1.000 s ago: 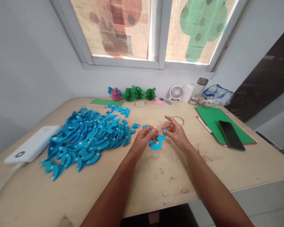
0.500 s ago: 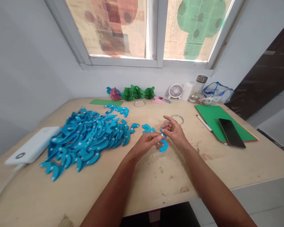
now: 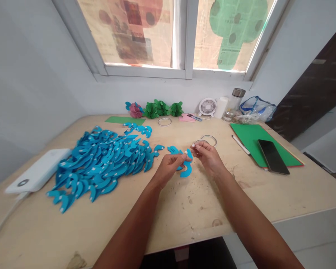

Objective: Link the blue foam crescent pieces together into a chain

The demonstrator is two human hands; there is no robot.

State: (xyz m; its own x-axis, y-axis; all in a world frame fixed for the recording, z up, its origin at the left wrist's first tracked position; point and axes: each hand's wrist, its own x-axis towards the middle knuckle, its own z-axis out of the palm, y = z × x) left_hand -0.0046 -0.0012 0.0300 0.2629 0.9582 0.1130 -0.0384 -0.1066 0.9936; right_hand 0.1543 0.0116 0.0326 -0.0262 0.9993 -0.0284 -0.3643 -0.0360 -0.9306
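Note:
My left hand (image 3: 172,165) pinches a blue curved paper piece (image 3: 186,170) between thumb and fingers; the piece hangs in a C shape, with a small white square near its top. Slightly apart to the right, my right hand (image 3: 208,155) has thumb and forefinger closed on a tiny white square (image 3: 193,145), which looks like a bit of paper or tape backing. Behind my left hand, several blue paper pieces (image 3: 173,150) lie on the table. A large heap of blue curved pieces (image 3: 106,160) with white squares on them spreads out on the left.
Rolls of tape (image 3: 209,140) lie just behind my right hand. A white power bank (image 3: 39,170) with a cable sits left. To the right are a pen (image 3: 240,145), green sheets (image 3: 259,140) and a phone (image 3: 273,157). Green paper ornaments (image 3: 161,108) and a small fan (image 3: 208,107) stand along the wall.
My hands have moved apart. The right hand has come off the blue paper piece with a small white square in its fingertips; the left has shifted slightly left with the piece.

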